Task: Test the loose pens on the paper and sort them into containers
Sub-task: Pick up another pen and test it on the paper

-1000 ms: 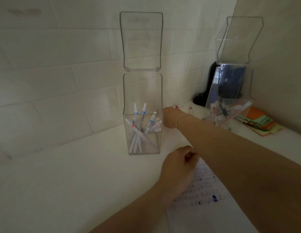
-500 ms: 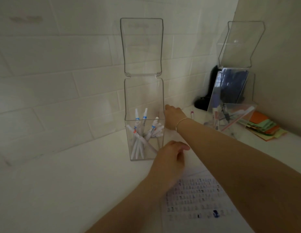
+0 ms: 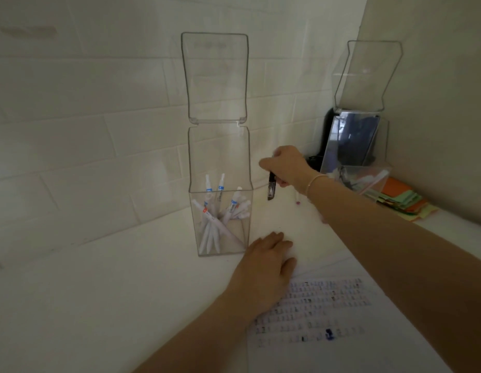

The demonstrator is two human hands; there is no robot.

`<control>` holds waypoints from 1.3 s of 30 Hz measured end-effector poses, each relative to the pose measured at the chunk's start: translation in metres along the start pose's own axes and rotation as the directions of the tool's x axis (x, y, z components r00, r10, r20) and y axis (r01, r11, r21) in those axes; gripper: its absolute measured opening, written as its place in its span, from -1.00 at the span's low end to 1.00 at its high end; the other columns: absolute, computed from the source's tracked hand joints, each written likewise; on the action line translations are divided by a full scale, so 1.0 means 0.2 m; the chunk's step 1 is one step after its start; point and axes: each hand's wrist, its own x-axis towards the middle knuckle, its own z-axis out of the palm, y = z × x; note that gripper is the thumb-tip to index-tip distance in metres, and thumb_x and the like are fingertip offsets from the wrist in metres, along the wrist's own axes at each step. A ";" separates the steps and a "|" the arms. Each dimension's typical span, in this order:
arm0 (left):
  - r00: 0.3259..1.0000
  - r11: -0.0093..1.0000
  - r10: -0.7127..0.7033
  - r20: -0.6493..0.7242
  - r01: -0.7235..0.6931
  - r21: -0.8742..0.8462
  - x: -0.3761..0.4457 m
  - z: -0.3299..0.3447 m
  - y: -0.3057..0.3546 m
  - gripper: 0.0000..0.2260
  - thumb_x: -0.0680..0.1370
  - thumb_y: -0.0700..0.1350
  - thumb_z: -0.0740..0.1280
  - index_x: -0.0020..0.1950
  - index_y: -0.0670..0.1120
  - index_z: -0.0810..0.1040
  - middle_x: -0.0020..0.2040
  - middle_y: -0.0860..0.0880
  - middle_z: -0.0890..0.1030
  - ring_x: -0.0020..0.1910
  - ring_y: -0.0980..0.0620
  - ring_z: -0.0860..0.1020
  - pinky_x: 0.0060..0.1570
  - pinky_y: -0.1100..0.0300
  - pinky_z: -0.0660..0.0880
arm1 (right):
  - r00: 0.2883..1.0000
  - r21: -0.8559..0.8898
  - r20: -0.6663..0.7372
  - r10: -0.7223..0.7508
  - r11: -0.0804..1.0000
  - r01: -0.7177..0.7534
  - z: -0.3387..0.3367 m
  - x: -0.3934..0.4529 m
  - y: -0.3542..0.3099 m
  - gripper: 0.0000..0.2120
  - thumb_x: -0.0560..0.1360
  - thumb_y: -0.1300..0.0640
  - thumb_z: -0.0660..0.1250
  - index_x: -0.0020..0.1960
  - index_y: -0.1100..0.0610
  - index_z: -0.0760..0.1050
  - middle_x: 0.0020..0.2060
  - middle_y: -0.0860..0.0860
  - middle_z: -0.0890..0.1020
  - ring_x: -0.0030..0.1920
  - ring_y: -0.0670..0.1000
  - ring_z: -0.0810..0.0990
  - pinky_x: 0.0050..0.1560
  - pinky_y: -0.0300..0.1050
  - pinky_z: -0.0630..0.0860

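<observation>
The right hand [image 3: 286,168] is hanging at the centre of the frame, knuckles up, fingers curled downward and pinching something dark and slim that is pointing down. Its forearm is stretching in from the lower right, a thin bracelet circling the wrist. The left hand [image 3: 266,261] is lying palm down below it, fingers straight and together, its forearm entering from the bottom edge.

On the counter [image 3: 99,305], your left-hand container [image 3: 220,219] holds pens [image 3: 212,227]; the paper [image 3: 328,319] lies before it to the right. A second container [image 3: 360,146] stands far right, notes [image 3: 400,200] beside it.
</observation>
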 end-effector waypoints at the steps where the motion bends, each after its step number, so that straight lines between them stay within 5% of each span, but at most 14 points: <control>1: 1.000 1.000 -0.006 0.006 0.006 -0.002 0.00 0.00 0.00 -0.61 0.64 -0.03 0.11 0.47 -0.06 0.27 0.52 -0.02 0.18 0.50 0.08 0.10 0.38 0.32 -0.13 | 0.998 0.108 0.000 0.064 0.992 -0.064 -0.04 -0.03 0.00 -0.80 0.44 0.22 0.29 -0.29 0.19 0.30 -0.44 0.09 0.41 -0.52 0.00 0.36 -0.55 -0.28 0.34; 6: 0.997 0.997 -0.066 0.030 0.067 -0.045 0.00 0.00 0.01 -0.56 0.62 0.09 0.10 0.47 -0.05 0.27 0.50 0.00 0.23 0.48 0.10 0.15 0.37 0.35 -0.08 | 0.976 0.077 0.136 0.172 0.980 -0.183 -0.16 -0.23 0.06 -0.86 0.43 0.31 0.29 -0.28 0.26 0.37 -0.47 0.13 0.40 -0.73 -0.07 0.26 -0.64 -0.37 0.23; 9: 0.985 0.949 -0.174 0.019 0.172 -0.265 0.00 -0.02 0.03 -0.45 0.54 0.26 0.13 0.43 -0.01 0.30 0.38 0.04 0.40 0.37 0.06 0.34 0.38 0.19 0.22 | 0.975 0.099 0.186 0.118 0.985 -0.138 -0.20 -0.35 0.10 -0.73 0.47 0.27 0.36 -0.37 0.24 0.38 -0.53 0.11 0.47 -0.72 -0.08 0.32 -0.66 -0.35 0.25; 12: 0.982 0.934 -0.154 -0.111 0.108 -0.340 0.01 -0.07 0.07 -0.51 0.50 0.28 0.11 0.28 0.00 0.39 0.15 0.07 0.54 0.09 0.12 0.51 0.09 0.19 0.44 | 0.953 0.228 0.302 0.016 0.970 -0.088 -0.21 -0.46 0.11 -0.75 0.46 0.24 0.40 -0.37 0.22 0.45 -0.52 0.12 0.54 -0.61 -0.05 0.47 -0.58 -0.28 0.40; 15: 0.963 0.952 -0.079 -0.259 -0.004 -0.307 0.02 -0.11 0.11 -0.64 0.53 0.23 0.05 -0.03 -0.04 0.42 -0.30 0.06 0.48 -0.36 0.14 0.42 -0.36 0.26 0.34 | 0.930 0.326 0.362 -0.069 0.944 -0.057 -0.22 -0.51 0.10 -0.78 0.43 0.22 0.43 -0.36 0.22 0.50 -0.45 0.14 0.56 -0.47 0.01 0.53 -0.43 -0.25 0.52; 19: 0.986 0.898 -0.052 -0.158 -0.023 -0.439 0.01 -0.14 0.18 -0.65 0.55 0.18 0.03 -0.19 -0.08 0.32 -0.44 0.02 0.36 -0.51 0.12 0.28 -0.45 0.25 0.26 | 0.891 0.289 0.447 -0.080 0.956 -0.059 -0.31 -0.57 0.07 -0.81 0.48 0.19 0.37 -0.27 0.26 0.56 -0.39 0.16 0.60 -0.44 0.02 0.57 -0.39 -0.26 0.52; 21: 0.993 0.837 -0.069 -0.100 0.003 -0.546 -0.01 -0.15 0.20 -0.64 0.59 0.11 0.06 -0.25 -0.12 0.30 -0.44 -0.02 0.33 -0.47 0.09 0.28 -0.38 0.16 0.29 | 0.922 0.325 0.384 -0.051 0.942 -0.083 -0.42 -0.56 0.06 -0.81 0.48 0.21 0.35 -0.29 0.26 0.56 -0.43 0.13 0.61 -0.53 -0.03 0.53 -0.50 -0.28 0.48; 24: 0.990 0.770 -0.104 -0.094 0.020 -0.637 -0.03 -0.13 0.20 -0.66 0.61 0.04 0.11 -0.30 -0.10 0.26 -0.44 0.01 0.28 -0.46 0.10 0.25 -0.34 0.13 0.26 | 0.996 0.436 0.085 0.029 0.898 -0.063 -0.69 -0.52 0.04 -0.75 0.46 0.16 0.36 -0.39 0.19 0.51 -0.50 0.08 0.57 -0.59 -0.08 0.46 -0.59 -0.33 0.41; 26: 0.992 0.854 -0.073 -0.102 0.010 -0.520 -0.02 -0.12 0.18 -0.69 0.61 0.05 0.11 -0.29 -0.05 0.25 -0.44 0.04 0.29 -0.47 0.11 0.26 -0.36 0.17 0.25 | 1.000 0.421 -0.001 0.026 0.907 -0.023 -0.82 -0.54 0.05 -0.74 0.52 0.07 0.31 -0.28 0.20 0.50 -0.45 0.08 0.61 -0.52 -0.05 0.53 -0.50 -0.28 0.50; 30: 1.000 0.996 0.014 -0.027 -0.017 -0.085 -0.01 -0.09 0.14 -0.71 0.58 0.16 0.11 -0.15 -0.05 0.31 -0.43 0.06 0.39 -0.47 0.16 0.37 -0.44 0.27 0.25 | 0.980 0.411 0.198 0.017 0.906 -0.099 -0.74 -0.71 0.11 -0.82 0.54 0.13 0.28 -0.13 0.23 0.56 -0.20 0.19 0.68 -0.21 0.09 0.69 -0.15 -0.06 0.65; 33: 0.997 0.997 0.070 0.033 -0.070 0.010 -0.02 -0.07 0.12 -0.63 0.53 0.25 0.16 -0.19 -0.05 0.30 -0.39 0.05 0.42 -0.44 0.13 0.39 -0.43 0.23 0.26 | 0.977 0.418 0.208 0.038 0.900 -0.123 -0.55 -0.86 0.26 -0.92 0.44 0.24 0.39 -0.22 0.22 0.56 -0.26 0.14 0.64 -0.28 0.01 0.63 -0.23 -0.18 0.59; 39: 0.987 0.980 0.116 0.115 -0.133 0.146 -0.05 -0.03 0.13 -0.56 0.44 0.36 0.19 -0.18 -0.03 0.29 -0.36 0.09 0.40 -0.42 0.16 0.35 -0.42 0.22 0.23 | 0.972 0.411 -0.022 0.236 0.888 -0.206 -0.32 -1.05 0.55 -0.73 0.50 0.22 0.34 -0.35 0.22 0.40 -0.42 0.17 0.54 -0.54 0.02 0.50 -0.53 -0.22 0.43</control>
